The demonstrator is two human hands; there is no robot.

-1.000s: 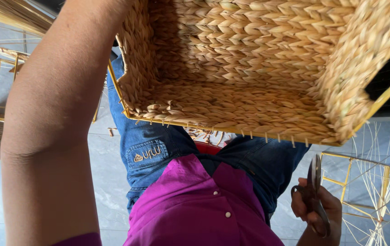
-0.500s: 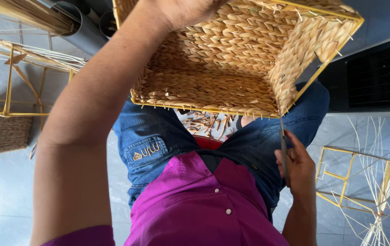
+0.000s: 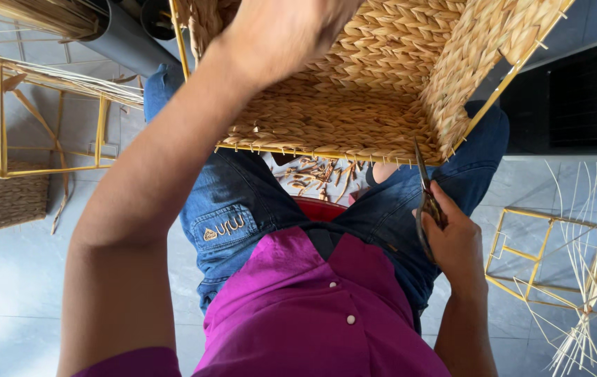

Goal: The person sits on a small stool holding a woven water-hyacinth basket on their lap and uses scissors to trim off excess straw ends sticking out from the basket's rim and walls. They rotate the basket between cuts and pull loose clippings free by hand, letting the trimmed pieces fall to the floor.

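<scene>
Woven basket point(image 3: 354, 105), made of pale braided straw on a yellow wire frame, rests tipped across the seated person's knees, its open side turned toward the chest so the inside of the weave shows. Short stubs of straw stick out along its lower edge. The left hand point(image 3: 284, 31) grips the basket near its upper rim, blurred, fingers closed over the weave. The right hand point(image 3: 452, 237) is wrapped around a pair of scissors point(image 3: 424, 202), whose blades point up and meet the basket's lower right corner, right at the frame wire; whether the blades are parted is hard to tell.

Beneath the basket, between the blue jeans point(image 3: 235, 209), straw clippings point(image 3: 319, 174) lie scattered on a light cloth. A magenta shirt point(image 3: 312, 314) fills the bottom of the view.

On the tiled floor point(image 3: 5, 300) to the person's left stands a bare yellow frame point(image 3: 2, 119) with a finished woven piece point(image 3: 2, 202) below it. To the right, another wire frame point(image 3: 563, 251) sits with thin pale reeds point(image 3: 591, 300) fanned across it.
</scene>
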